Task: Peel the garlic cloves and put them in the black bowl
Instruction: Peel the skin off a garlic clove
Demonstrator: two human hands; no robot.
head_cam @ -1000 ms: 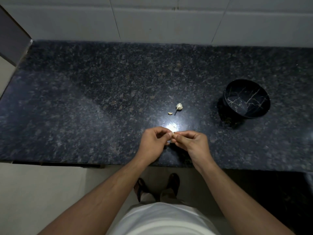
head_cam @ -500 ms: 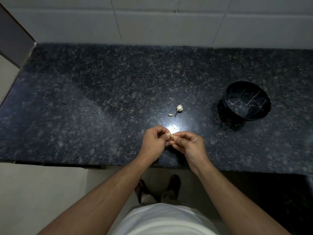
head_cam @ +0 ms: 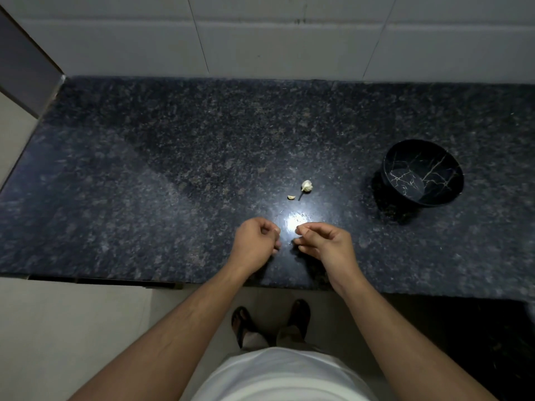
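My left hand (head_cam: 256, 244) and right hand (head_cam: 325, 241) hover apart over the front of the dark granite counter (head_cam: 144, 198), beside a bright glare spot. The right thumb and forefinger pinch a small pale garlic clove (head_cam: 299, 228), which is barely visible. My left hand's fingers are curled with the thumb against the forefinger, and nothing shows in it. Just beyond the hands lie a white garlic piece with papery skin (head_cam: 307, 186) and a small loose clove (head_cam: 291, 197). The black bowl (head_cam: 434, 169), veined with white marble lines, stands at the right and looks empty.
A white tiled wall (head_cam: 289, 39) runs along the back of the counter. The counter's left end meets a grey panel (head_cam: 26, 68). Below the front edge are the floor and my sandalled feet (head_cam: 272, 322).
The hands were joined on one clove and have now pulled apart, the left going left and the right going right. The garlic pieces and bowl have stayed in place.
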